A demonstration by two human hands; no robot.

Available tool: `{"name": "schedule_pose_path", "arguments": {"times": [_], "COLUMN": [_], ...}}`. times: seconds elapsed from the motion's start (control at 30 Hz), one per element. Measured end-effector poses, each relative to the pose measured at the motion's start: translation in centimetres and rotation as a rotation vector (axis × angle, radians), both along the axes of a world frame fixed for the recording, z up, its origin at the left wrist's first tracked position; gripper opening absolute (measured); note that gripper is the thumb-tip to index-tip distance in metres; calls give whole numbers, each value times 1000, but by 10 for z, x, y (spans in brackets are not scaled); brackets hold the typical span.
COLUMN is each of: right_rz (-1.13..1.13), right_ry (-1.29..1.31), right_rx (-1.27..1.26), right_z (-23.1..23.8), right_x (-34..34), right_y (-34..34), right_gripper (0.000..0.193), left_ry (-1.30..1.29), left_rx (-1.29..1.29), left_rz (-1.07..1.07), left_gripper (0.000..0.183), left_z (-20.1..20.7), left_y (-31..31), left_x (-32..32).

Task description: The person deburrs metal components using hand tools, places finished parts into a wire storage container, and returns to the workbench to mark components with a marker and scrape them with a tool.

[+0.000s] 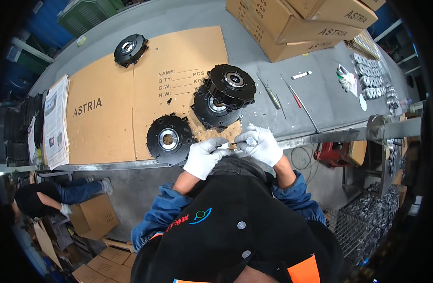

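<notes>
White work gloves cover both hands, which meet at the table's front edge. My left hand (pixel 205 156) is closed, fingertips pinching a small pale piece whose kind I cannot make out. Just beside it, my right hand (pixel 262 145) grips a short, pale rod-like tool (pixel 251 141); a thin dark tip points toward the left hand. A round black housing with a metal centre ring (pixel 168 140) lies flat by my left hand. Farther off, another black housing (pixel 231 85) rests tilted on a third (pixel 215 109), partly covering it.
Flattened cardboard (pixel 108 127) covers the table's left part, with one more black housing (pixel 130 49) at its back. Screwdriver-like tools (pixel 271 97), a white marker (pixel 301 75), gloves (pixel 347 80) and metal rings (pixel 369 78) lie right. Cartons (pixel 292 28) stand behind. A person (pixel 46 198) bends at lower left.
</notes>
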State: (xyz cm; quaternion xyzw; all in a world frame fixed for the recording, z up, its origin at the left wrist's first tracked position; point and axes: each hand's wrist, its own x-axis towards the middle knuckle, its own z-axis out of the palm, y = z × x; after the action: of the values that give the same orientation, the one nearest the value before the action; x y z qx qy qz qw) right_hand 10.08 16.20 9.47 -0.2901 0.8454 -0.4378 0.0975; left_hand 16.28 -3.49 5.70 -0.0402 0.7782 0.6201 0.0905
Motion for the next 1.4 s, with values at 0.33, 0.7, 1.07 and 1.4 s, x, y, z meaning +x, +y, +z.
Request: {"name": "schedule_pose_path", "arguments": {"times": [0.33, 0.7, 1.07, 1.4], "right_rz": [-27, 104, 208, -456], "right_ry": [-161, -23, 55, -397], "right_rx": [29, -54, -142, -728], "right_z": [1, -10, -12, -34], "right_x": [-15, -19, -24, -41], "right_y": [28, 43, 46, 72], "right_gripper": [18, 15, 15, 71], "left_ry": [-48, -238, -62, -302], "left_rx": [412, 309, 183, 599], "left_rz": [132, 171, 207, 406], "left_gripper": [17, 22, 22, 26], "left_z": [13, 16, 9, 25], "left_y": [29, 59, 69, 72], "left_x": [-5, -2, 5, -6]}}
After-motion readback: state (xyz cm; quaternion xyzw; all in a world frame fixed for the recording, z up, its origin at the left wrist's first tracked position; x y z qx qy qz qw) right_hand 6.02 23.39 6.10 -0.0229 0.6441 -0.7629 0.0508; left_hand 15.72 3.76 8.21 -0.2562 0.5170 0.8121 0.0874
